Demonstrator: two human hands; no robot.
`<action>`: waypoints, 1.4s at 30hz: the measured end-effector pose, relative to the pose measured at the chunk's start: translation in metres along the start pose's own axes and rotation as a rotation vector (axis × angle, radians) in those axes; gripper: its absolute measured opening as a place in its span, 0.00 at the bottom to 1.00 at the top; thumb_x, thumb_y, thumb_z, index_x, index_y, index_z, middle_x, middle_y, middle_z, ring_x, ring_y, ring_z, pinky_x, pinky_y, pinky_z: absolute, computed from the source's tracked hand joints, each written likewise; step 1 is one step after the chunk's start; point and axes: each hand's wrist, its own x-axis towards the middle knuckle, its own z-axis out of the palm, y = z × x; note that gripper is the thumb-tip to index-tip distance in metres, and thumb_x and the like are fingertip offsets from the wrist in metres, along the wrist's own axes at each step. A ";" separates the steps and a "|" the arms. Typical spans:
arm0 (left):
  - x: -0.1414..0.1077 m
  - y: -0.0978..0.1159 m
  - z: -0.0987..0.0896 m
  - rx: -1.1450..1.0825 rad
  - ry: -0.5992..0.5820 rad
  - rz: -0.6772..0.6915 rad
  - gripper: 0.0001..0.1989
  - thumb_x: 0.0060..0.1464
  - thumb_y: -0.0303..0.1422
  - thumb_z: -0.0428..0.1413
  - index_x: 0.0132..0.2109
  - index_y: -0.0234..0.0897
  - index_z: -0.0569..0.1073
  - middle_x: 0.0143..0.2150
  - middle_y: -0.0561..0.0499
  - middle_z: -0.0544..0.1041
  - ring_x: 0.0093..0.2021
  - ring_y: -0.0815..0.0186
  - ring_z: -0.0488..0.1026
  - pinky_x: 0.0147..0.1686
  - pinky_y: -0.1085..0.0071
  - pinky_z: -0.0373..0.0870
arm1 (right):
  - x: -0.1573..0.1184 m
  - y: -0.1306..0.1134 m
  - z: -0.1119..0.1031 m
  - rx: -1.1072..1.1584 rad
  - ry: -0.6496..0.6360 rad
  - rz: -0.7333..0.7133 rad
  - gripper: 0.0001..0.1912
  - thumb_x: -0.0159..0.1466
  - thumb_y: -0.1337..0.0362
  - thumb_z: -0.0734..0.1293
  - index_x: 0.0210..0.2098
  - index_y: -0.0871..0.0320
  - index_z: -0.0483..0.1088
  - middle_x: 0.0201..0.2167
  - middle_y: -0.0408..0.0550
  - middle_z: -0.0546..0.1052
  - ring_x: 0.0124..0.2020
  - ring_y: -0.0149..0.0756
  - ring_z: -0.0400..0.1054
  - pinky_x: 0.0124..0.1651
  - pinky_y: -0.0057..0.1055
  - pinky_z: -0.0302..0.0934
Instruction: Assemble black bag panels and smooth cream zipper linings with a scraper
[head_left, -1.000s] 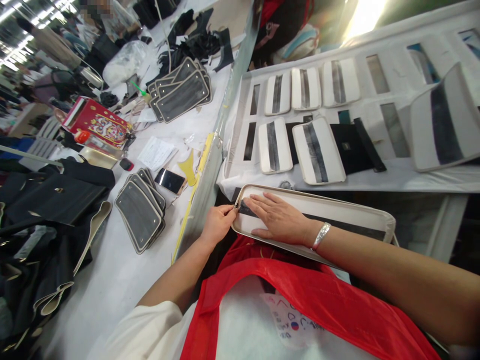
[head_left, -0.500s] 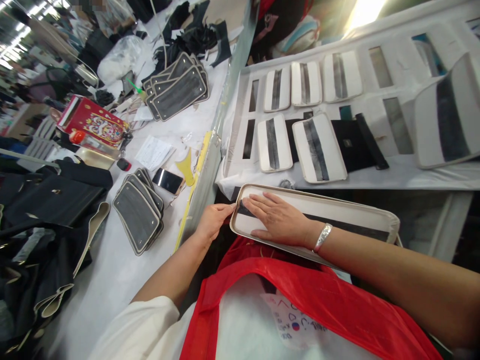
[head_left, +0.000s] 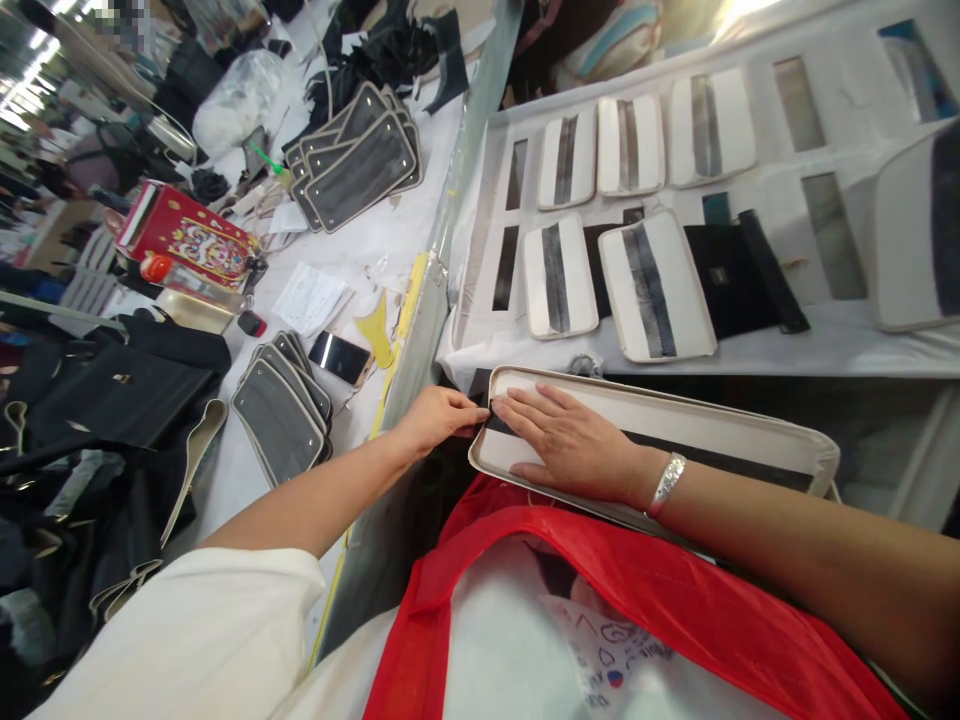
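A long cream panel (head_left: 720, 424) with rounded corners, a raised rim and a dark strip (head_left: 697, 456) along its middle lies in front of my body. My right hand (head_left: 570, 445) rests flat on its left part, fingers stretched toward the left end, with the palm covering some of the strip. At that left end my left hand (head_left: 444, 418) is closed in a pinch. Its thumb and fingertips meet at the strip's end by the rim; exactly how much they grip is too small to see.
Cream panels with dark stripes (head_left: 561, 275) lie on a white slotted board (head_left: 469, 335) ahead. Left, a white table (head_left: 360, 215) holds stacked dark panels (head_left: 277, 415), a phone (head_left: 341, 358), a red box (head_left: 187, 235) and black bags (head_left: 127, 375). A gap separates table and board.
My left hand has shifted slightly, its pinch now at the strip's end, and my left forearm reaches farther out to the left. My right hand stays flat on the panel. The camera view has shifted slightly.
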 end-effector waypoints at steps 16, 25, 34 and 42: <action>0.026 -0.009 -0.008 0.124 -0.271 0.002 0.23 0.40 0.48 0.62 0.25 0.35 0.61 0.21 0.57 0.64 0.22 0.71 0.65 0.18 0.77 0.67 | 0.005 0.006 -0.003 0.070 -0.022 0.021 0.35 0.63 0.52 0.61 0.63 0.66 0.53 0.63 0.59 0.58 0.64 0.46 0.49 0.66 0.47 0.41; 0.023 -0.016 -0.006 0.081 -0.326 0.058 0.25 0.40 0.48 0.62 0.24 0.36 0.57 0.21 0.58 0.62 0.22 0.72 0.63 0.18 0.77 0.64 | 0.001 0.009 -0.029 0.553 0.193 0.259 0.25 0.68 0.58 0.53 0.61 0.62 0.55 0.62 0.57 0.59 0.63 0.38 0.53 0.63 0.42 0.51; 0.012 -0.011 0.000 0.590 -0.110 0.385 0.23 0.46 0.51 0.54 0.21 0.38 0.56 0.18 0.58 0.57 0.21 0.71 0.58 0.22 0.74 0.57 | -0.062 0.012 -0.087 0.954 0.614 0.723 0.17 0.63 0.53 0.61 0.42 0.60 0.70 0.43 0.52 0.76 0.43 0.39 0.72 0.51 0.40 0.65; -0.009 0.002 0.048 1.199 0.101 1.047 0.19 0.51 0.26 0.49 0.51 0.36 0.66 0.54 0.42 0.68 0.53 0.53 0.66 0.50 0.56 0.64 | -0.204 0.036 -0.043 0.990 0.943 1.545 0.12 0.63 0.57 0.61 0.40 0.58 0.69 0.45 0.51 0.73 0.44 0.36 0.68 0.50 0.37 0.62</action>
